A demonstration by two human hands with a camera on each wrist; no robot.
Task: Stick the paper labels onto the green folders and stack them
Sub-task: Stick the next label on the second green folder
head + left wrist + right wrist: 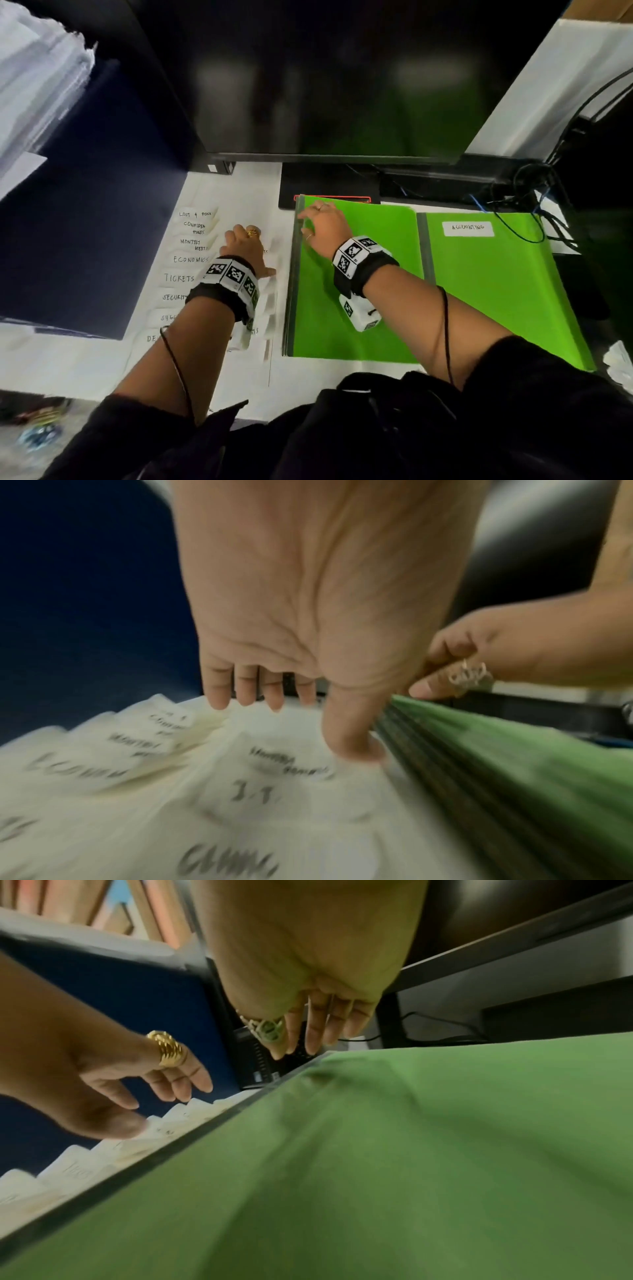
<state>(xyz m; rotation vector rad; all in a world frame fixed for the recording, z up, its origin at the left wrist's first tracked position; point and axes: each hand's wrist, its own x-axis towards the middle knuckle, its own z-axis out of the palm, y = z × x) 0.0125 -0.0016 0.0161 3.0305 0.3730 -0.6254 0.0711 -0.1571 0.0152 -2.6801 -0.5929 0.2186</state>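
A stack of green folders [359, 291] lies in the middle of the desk, its grey spines to the left. Right of it lies another green folder [507, 291] with a white label [468, 228] reading ACCOUNTING. Handwritten paper labels [190, 259] lie in rows on a white sheet at the left. My left hand [246, 240] hovers over them with relaxed fingers, its thumb [352, 748] pressing on one label [291, 761]. My right hand [308, 222] rests on the stack's far left corner, fingers [313, 1037] straight over the spine edge.
A dark monitor [325, 85] stands behind the folders, its black base [329, 185] just beyond them. A dark blue panel [85, 205] borders the labels on the left. Cables [534, 205] tangle at the right rear. Loose papers [34, 85] pile up at the far left.
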